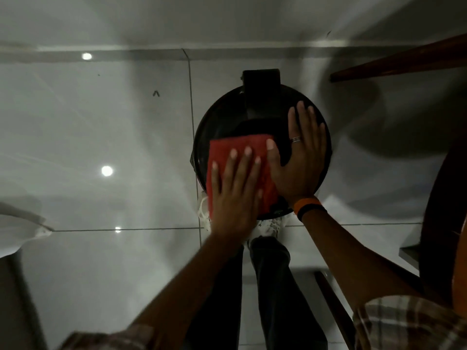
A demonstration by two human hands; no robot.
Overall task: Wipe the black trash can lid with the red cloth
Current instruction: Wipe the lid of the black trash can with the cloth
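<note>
The round black trash can lid point(222, 114) lies below me on the can, its hinge block at the far side. A flat red cloth point(235, 145) covers the lid's near left part. My left hand point(235, 190) presses flat on the cloth, fingers spread, palm over its near edge. My right hand point(300, 157) rests flat on the lid's right half, thumb touching the cloth's right edge; it wears a ring and an orange wristband.
Glossy pale floor tiles point(101, 137) surround the can. A dark wooden piece point(404, 61) juts in at the upper right, and a dark curved furniture edge point(439, 198) stands at the right. My legs point(273, 286) and white shoes are just below the can.
</note>
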